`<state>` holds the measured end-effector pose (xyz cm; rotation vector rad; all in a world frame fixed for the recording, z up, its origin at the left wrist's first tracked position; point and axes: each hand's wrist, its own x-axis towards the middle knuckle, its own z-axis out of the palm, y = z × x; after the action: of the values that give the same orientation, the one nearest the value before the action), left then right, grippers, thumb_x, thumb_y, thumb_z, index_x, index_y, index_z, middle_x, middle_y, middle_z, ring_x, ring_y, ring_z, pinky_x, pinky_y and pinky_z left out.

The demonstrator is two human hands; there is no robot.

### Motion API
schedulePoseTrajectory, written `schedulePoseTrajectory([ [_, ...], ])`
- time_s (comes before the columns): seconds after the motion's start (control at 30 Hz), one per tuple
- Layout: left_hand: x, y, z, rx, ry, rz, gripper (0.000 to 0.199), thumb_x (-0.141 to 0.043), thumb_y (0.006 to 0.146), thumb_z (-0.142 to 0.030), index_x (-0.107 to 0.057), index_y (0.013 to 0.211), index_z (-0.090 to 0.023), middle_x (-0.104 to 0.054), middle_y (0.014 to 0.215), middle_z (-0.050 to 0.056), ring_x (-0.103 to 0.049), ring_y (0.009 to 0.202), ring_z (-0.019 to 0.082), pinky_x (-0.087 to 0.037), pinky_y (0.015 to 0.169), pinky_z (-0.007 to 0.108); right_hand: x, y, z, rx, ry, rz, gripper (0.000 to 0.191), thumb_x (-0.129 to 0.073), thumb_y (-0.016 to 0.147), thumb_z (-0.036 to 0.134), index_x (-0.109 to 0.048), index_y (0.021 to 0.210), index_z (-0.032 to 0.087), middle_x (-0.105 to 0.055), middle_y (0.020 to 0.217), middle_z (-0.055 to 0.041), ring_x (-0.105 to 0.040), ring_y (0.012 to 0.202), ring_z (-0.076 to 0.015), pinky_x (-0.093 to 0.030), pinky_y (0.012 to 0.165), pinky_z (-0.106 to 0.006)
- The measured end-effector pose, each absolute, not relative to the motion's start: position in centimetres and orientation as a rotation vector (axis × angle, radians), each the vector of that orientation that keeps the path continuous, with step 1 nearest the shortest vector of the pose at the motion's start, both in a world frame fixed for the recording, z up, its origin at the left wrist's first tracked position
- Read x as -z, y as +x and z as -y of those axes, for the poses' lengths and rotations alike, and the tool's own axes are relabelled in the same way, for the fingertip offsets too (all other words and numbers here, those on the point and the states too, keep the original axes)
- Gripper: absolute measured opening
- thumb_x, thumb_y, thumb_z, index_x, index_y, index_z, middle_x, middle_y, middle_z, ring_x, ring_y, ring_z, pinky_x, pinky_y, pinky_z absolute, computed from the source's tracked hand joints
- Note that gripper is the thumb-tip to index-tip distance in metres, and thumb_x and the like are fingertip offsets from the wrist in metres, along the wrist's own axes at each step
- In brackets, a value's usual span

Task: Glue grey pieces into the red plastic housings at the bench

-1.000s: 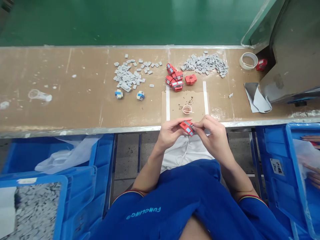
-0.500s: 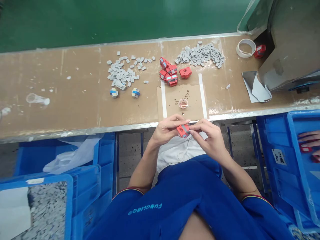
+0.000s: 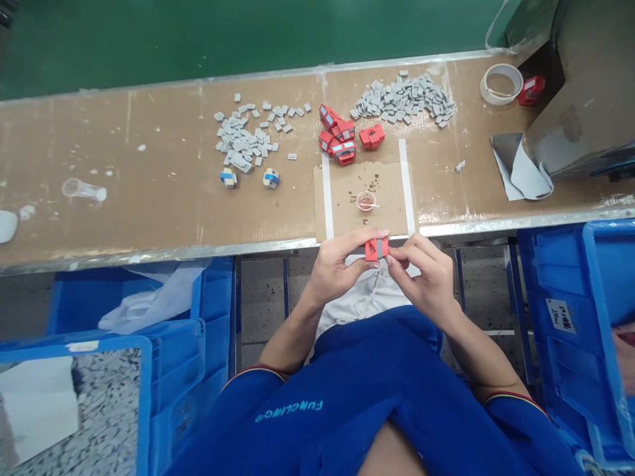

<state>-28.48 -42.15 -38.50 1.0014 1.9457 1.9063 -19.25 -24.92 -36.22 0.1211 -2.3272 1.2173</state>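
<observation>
The left hand [image 3: 342, 264] and right hand [image 3: 421, 281] are both closed around one red block [image 3: 373, 250], held up between them over the near edge of the bench [image 3: 149, 198]. Neither hand is open: the left curls its fingers over the block's left end, and the right pinches its right end between fingertips and thumb. The block lies almost midway between the hands, touching both, so neither is clearly nearer. Its long axis runs sideways from hand to hand, and a grey band [image 3: 380, 249] crosses it at right angles.

Straight ahead of the hands lies a brown card [image 3: 342, 198] edged by two white tape strips, with a small cup [image 3: 366, 201] at its centre. Just beyond the card, a cluster of red blocks [image 3: 337, 135] sits ahead of the left hand, with a single red block [image 3: 372, 137] beside it. Grey tiles lie in two heaps, one [image 3: 241, 142] further out to the left and one [image 3: 404, 99] ahead of the right hand. Two small taped cubes [image 3: 270, 178] sit left of the card.

The fingers hide the block's ends and underside, so I cannot tell whether the band runs all the way round. The cup's contents are too small to make out.
</observation>
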Motion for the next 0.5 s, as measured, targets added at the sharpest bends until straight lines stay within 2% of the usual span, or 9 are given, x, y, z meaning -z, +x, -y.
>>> schedulePoseTrajectory([
  [0.2, 39.0, -28.2, 42.0, -1.946, 0.883, -1.901, 0.041, -0.083, 0.090, -0.032, -0.076, 0.129, -0.022, -0.080, 0.129, 0.012, -0.080, 0.113, 0.024, -0.064, 0.101, 0.033, 36.1, -19.7, 24.8, -1.268, 0.076, 2.373, 0.012, -0.063, 0.101, 0.019, -0.073, 0.096, 0.022, -0.060, 0.076, -0.0004, -0.057, 0.065, -0.0137, -0.047, 0.058, -0.028],
  [0.33, 39.3, -28.3, 42.2, -1.942, 0.806, -1.888, 0.045, -0.083, 0.090, -0.034, -0.074, 0.132, -0.021, -0.081, 0.127, 0.012, -0.080, 0.114, 0.024, -0.063, 0.103, 0.034, 36.2, -19.8, 24.5, -1.221, 0.127, 2.458, 0.012, -0.061, 0.101, 0.018, -0.073, 0.100, 0.022, -0.064, 0.080, -0.0021, -0.062, 0.069, -0.0150, -0.049, 0.063, -0.028],
  [0.5, 39.2, -28.8, 42.4, -1.867, 0.846, -1.937, 0.039, -0.082, 0.090, -0.033, -0.077, 0.126, -0.020, -0.082, 0.125, 0.012, -0.080, 0.111, 0.025, -0.064, 0.099, 0.033, 37.2, -20.4, 24.2, -1.179, 0.214, 2.499, 0.016, -0.058, 0.099, 0.014, -0.064, 0.086, 0.021, -0.062, 0.074, -0.0005, -0.058, 0.064, -0.0135, -0.045, 0.061, -0.025],
])
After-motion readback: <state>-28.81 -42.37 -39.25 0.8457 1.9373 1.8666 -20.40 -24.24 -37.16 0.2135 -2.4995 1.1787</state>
